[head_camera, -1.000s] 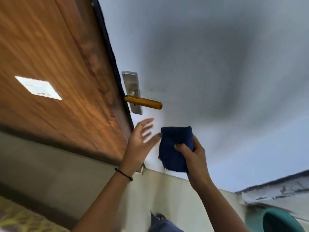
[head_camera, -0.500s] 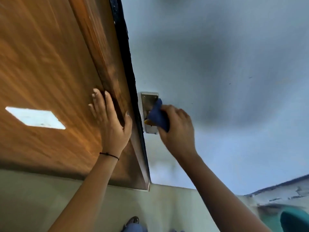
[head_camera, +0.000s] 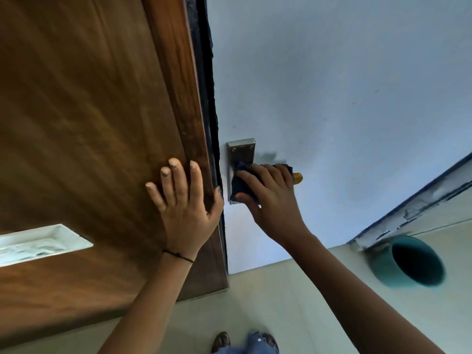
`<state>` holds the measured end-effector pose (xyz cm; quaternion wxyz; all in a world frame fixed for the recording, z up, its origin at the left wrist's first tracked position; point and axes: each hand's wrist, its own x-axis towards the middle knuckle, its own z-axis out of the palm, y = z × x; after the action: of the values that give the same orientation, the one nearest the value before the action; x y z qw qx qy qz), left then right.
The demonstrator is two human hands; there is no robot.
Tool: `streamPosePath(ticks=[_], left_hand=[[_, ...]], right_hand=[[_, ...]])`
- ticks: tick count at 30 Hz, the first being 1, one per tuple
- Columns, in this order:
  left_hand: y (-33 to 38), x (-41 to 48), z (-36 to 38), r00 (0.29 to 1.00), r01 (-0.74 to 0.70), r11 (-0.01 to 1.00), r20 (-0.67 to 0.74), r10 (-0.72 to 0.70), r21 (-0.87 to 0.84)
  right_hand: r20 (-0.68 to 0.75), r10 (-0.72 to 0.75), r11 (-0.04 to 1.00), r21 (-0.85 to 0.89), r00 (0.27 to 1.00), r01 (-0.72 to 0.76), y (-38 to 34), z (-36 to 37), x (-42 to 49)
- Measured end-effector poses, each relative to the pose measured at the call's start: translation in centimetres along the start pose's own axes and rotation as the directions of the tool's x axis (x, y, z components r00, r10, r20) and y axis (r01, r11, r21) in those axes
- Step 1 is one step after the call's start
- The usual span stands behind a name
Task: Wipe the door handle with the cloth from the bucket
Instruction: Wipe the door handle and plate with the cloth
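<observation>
The yellow door handle (head_camera: 297, 178) juts from a silver plate (head_camera: 241, 150) on the pale blue door; only its tip shows. My right hand (head_camera: 272, 200) is wrapped around the handle with the dark blue cloth (head_camera: 241, 183) pressed between palm and lever. My left hand (head_camera: 185, 203) lies flat, fingers spread, against the brown wooden door (head_camera: 89, 123) at its edge, thumb hooked over the dark edge strip. A teal bucket (head_camera: 408, 261) stands on the floor at the lower right.
A white label (head_camera: 38, 242) is set into the wooden panel at the left. Pale floor tiles (head_camera: 281, 302) lie below, with my feet (head_camera: 242, 342) at the bottom edge. A peeling skirting strip (head_camera: 413, 208) runs along the wall above the bucket.
My right hand brought the cloth up from below and closed it over the handle. My left hand moved from mid-air onto the wooden door edge and stays there.
</observation>
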<state>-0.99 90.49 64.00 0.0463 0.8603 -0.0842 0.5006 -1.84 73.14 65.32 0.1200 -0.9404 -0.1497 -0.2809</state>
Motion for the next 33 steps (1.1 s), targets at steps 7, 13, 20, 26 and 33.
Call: streamPosePath(ticks=[7, 13, 20, 26, 33], left_hand=[[-0.4, -0.3, 0.2, 1.000, -0.024, 1.000, -0.016, 0.024, 0.003], [-0.3, -0.4, 0.4, 0.999, -0.033, 0.999, -0.028, 0.033, 0.015], [-0.5, -0.6, 0.7, 0.998, -0.041, 0.999, -0.040, 0.041, 0.008], [-0.4, -0.5, 0.6, 0.997, -0.064, 0.998, -0.040, 0.064, 0.017], [-0.2, -0.3, 0.5, 0.999, -0.041, 0.999, -0.018, 0.041, 0.029]], right_hand=[[0.112, 0.034, 0.998, 0.040, 0.993, -0.038, 1.3, -1.3, 1.1], [0.096, 0.034, 0.999, -0.019, 0.995, -0.033, -0.5, -0.6, 0.7], [0.129, 0.012, 0.999, -0.044, 0.992, -0.006, 0.4, -0.5, 0.5], [0.058, 0.176, 0.984, -0.045, 0.983, -0.174, 3.5, -0.4, -0.9], [0.013, 0.176, 0.984, -0.007, 0.984, -0.176, -1.7, 2.5, -0.8]])
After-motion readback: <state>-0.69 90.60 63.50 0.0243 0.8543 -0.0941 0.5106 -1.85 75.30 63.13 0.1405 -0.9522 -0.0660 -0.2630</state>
